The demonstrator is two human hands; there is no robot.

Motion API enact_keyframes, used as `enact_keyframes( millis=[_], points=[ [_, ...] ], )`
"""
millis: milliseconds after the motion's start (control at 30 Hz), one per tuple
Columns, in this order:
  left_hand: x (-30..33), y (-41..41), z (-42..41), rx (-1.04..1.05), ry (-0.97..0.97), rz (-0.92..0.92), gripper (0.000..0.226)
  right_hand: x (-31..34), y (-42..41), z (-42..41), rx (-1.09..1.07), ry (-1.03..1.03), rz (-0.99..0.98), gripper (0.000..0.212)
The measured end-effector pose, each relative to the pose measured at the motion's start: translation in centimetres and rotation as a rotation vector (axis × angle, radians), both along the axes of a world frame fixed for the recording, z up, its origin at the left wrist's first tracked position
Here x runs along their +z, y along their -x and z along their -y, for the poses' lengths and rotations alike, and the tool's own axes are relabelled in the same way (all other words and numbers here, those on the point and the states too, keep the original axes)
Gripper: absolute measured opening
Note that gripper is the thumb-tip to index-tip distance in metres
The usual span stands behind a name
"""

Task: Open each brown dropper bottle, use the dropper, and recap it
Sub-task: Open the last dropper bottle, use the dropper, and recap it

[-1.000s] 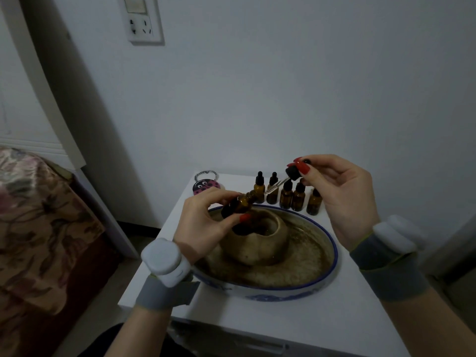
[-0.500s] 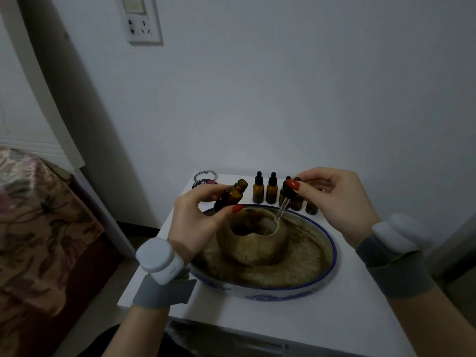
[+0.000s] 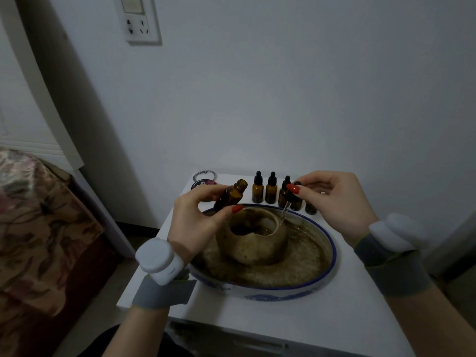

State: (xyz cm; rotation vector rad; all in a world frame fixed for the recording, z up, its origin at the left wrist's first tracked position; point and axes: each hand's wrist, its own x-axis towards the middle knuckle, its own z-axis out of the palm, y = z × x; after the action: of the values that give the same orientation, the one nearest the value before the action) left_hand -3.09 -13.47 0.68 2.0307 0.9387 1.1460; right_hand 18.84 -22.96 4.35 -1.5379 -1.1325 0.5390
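Gripping noted on both sides: left hand [image 3: 195,217] curled round open brown bottle [image 3: 231,195], thumb and fingers pinching its body, neck uncapped and tilted up to the right, held over near-left rim of the dish. Right hand [image 3: 334,202] pinching black dropper cap [image 3: 292,190] between thumb and forefinger, remaining fingers loosely curled.

Largest first. White worktop [image 3: 296,323] against a pale wall, carrying all items. Bed with floral cover [image 3: 38,228] to the left, apart from the worktop. Wall socket plate [image 3: 139,19] high on the wall. Blue-rimmed dish [image 3: 322,274] centred on the worktop, inner surface stained brown. Tan stone-like vessel [image 3: 252,243] standing inside the dish, hollow top open. Grey wrist straps with white pods [image 3: 157,257] on both wrists.

Row of capped brown bottles [image 3: 265,190] upright behind the dish, along the far edge of the worktop, partly hidden by right hand; full count not determinable. Round pink-and-black item [image 3: 203,182] with beaded loop at far-left corner.

Glass dropper tube [image 3: 284,213] hanging from the cap, pointing down-left, tip at the right lip of the vessel. Contact between tip and lip not determinable.
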Motion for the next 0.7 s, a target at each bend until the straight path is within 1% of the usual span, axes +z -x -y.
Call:
enact_keyframes(
  millis=[700],
  points=[
    [-0.42,-0.16,-0.18,-0.017,0.009,-0.001,0.034,-0.07,0.07,-0.09,-0.002,-0.077,-0.031,0.01]
  ],
)
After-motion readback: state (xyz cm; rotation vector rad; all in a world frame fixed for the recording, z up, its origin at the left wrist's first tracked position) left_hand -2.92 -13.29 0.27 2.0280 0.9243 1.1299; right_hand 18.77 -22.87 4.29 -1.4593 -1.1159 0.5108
